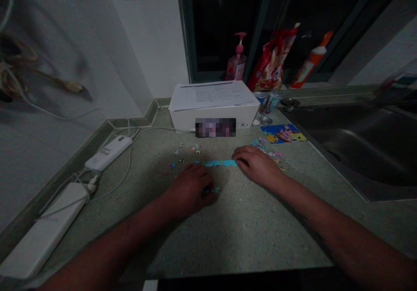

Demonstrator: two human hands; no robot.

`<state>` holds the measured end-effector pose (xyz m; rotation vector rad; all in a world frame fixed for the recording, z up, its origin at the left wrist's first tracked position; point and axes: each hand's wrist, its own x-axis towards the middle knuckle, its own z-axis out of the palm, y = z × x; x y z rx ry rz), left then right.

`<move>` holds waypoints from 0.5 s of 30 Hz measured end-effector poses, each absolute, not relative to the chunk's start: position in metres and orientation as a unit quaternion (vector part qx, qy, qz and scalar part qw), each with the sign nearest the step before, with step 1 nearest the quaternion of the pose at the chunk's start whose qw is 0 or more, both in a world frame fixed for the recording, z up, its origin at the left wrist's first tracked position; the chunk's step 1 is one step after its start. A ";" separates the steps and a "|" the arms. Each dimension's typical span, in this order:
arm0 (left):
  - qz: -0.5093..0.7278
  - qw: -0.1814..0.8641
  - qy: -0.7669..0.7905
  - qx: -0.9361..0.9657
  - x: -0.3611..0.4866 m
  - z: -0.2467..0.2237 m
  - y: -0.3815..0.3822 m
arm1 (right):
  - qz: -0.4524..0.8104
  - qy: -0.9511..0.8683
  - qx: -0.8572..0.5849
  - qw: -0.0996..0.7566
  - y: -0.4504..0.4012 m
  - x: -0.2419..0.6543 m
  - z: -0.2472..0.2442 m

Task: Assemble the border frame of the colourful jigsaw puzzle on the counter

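A narrow light-blue strip of joined jigsaw puzzle pieces [220, 163] lies flat on the counter between my hands. My right hand [259, 164] is closed at the strip's right end, thumb and fingertips together on the last puzzle piece there. Palm down at the left end, my left hand [192, 187] has its fingers curved and its thumb apart. Several loose puzzle pieces [215, 189] lie beside that thumb, partly covered by the hand. More scattered pieces [196, 149] are to the upper left, and a colourful pile [259, 143] sits just beyond my right hand.
Behind the pieces stands a white box [213, 104] with printed paper on top. A cartoon picture card [283, 133] lies near the metal sink [365, 143]. Cans [272, 103] stand by the box. A power bank [109, 153], cables and a long white power strip [48, 226] line the left.
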<state>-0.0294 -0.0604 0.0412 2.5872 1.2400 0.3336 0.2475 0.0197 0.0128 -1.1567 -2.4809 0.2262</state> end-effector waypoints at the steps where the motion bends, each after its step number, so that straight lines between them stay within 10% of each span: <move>1: 0.113 0.127 0.426 0.888 -0.030 0.042 -0.061 | 0.081 -0.886 -0.412 0.197 0.020 0.247 0.013; 15: 0.081 0.122 0.429 0.891 -0.033 0.051 -0.061 | 0.086 -0.885 -0.409 0.204 0.020 0.240 0.011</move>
